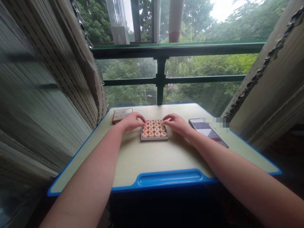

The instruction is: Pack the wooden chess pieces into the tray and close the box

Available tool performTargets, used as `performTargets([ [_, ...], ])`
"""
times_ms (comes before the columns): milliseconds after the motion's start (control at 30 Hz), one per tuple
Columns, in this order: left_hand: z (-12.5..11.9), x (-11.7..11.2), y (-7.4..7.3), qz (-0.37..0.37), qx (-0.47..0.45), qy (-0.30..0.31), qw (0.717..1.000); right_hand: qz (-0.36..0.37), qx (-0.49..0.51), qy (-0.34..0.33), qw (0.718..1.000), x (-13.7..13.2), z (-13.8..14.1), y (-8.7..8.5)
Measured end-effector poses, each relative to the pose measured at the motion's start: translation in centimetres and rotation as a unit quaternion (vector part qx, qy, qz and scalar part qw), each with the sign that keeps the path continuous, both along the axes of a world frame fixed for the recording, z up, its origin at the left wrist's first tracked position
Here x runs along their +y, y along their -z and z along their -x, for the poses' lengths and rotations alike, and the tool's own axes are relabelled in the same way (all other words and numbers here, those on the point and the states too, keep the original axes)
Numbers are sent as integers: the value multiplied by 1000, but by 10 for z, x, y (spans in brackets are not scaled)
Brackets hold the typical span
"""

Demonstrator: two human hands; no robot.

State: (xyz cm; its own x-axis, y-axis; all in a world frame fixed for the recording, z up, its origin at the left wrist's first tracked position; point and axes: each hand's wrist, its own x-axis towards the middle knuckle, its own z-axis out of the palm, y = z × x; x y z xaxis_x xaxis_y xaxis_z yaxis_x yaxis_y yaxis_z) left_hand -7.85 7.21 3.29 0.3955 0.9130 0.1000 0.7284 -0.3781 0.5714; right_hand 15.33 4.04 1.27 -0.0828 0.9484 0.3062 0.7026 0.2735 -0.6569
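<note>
A shallow box (pixel 154 138) sits in the middle of the table, filled with rows of round wooden Chinese chess pieces (pixel 151 129). Red characters mark the left columns, darker ones the right. At the box's far left corner, my left hand (pixel 130 122) pinches a chess piece between thumb and curled index finger. My right hand (pixel 176 123) does much the same at the far right corner, its fingertips together on a piece there. Both hands partly cover the box's sides. Behind my left hand lies the printed box lid (pixel 121 114), partly hidden by the hand.
A smartphone (pixel 207 131) lies on the right of the pale table (pixel 152 158), beside my right forearm. The table has a blue edge and a blue front tray groove (pixel 169 179). Curtains (pixel 92 79) hang on both sides, and a green railing (pixel 161 76) stands behind.
</note>
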Motion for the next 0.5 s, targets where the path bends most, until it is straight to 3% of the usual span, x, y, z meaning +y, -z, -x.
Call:
performTargets([
  [500,4,4,4,-4,31,20,999,15,-13,4,1000,-3,0,-2],
])
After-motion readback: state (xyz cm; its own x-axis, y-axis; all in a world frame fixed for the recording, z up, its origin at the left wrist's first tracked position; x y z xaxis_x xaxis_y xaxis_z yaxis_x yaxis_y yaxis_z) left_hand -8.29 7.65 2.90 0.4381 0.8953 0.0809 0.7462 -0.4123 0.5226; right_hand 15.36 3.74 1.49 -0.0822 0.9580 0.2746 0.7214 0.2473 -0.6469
